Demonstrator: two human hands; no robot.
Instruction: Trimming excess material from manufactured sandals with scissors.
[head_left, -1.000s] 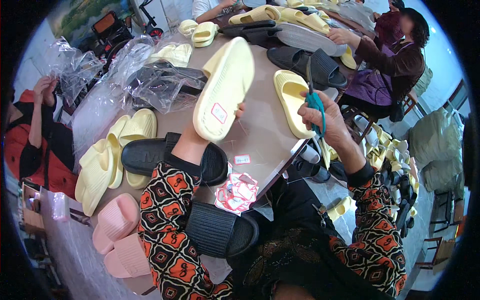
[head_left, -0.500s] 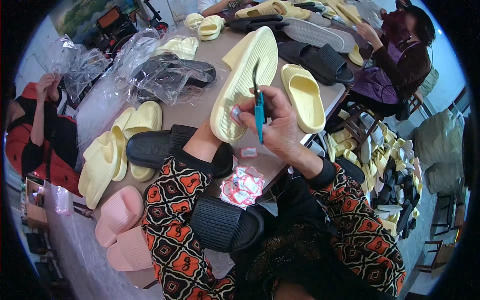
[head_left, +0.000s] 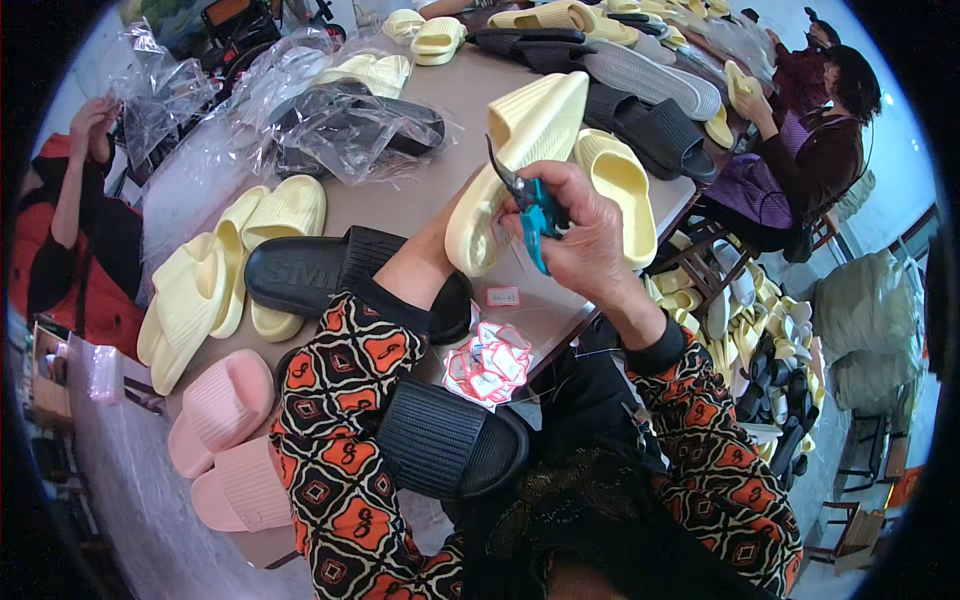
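Note:
My left forearm reaches behind a pale yellow slipper, which that hand holds up over the table; its fingers are mostly hidden. The slipper is tilted, with its ribbed strap at the upper end. My right hand is closed round teal-handled snips, their dark curved blades pointing up and left in front of the slipper. Below lies a heap of small red-edged paper labels, with one single label just above it. A black slipper rests close to my body.
Yellow slippers, pink slippers and a black slipper lie at left. Another yellow slipper is right of my hands. Clear plastic bags cover slippers farther back. Slippers are piled on the floor. Two people sit at right, another stands left.
The yellow slipper has turned from showing its sole to showing its strap side-on. My right hand has rolled, swinging the snips' blades leftward. The label by my thumb no longer shows clearly.

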